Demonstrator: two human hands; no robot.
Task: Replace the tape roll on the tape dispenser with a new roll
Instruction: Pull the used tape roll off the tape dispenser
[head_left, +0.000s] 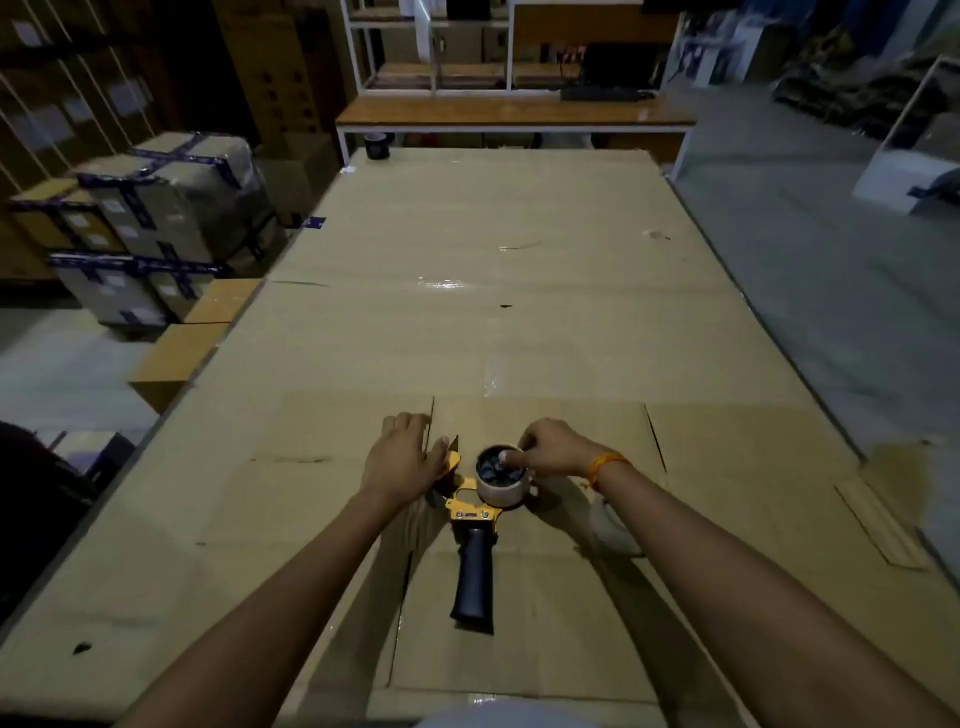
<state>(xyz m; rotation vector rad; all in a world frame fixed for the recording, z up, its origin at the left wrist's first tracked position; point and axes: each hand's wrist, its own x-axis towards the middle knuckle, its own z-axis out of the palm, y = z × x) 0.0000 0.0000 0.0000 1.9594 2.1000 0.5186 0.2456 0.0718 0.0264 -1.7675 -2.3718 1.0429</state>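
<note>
The left hand (402, 457) lay flat and unclenched, grasping nothing, its palm pressing the yellow front end of the tape dispenser (470, 512) onto the cardboard-covered counter (519, 322), apparently to stop the tool sliding while the other hand worked. The dispenser rested on its side, black handle (472, 582) pointing back toward the person, so the hub faced upward and could be reached from above. On that hub sat the tape roll (501, 475), core open to the camera. The right hand (553, 454) had its grip closed around the roll's far rim, thumb hooked inside the core. Whether this roll was the old or the new one could not be told.
</note>
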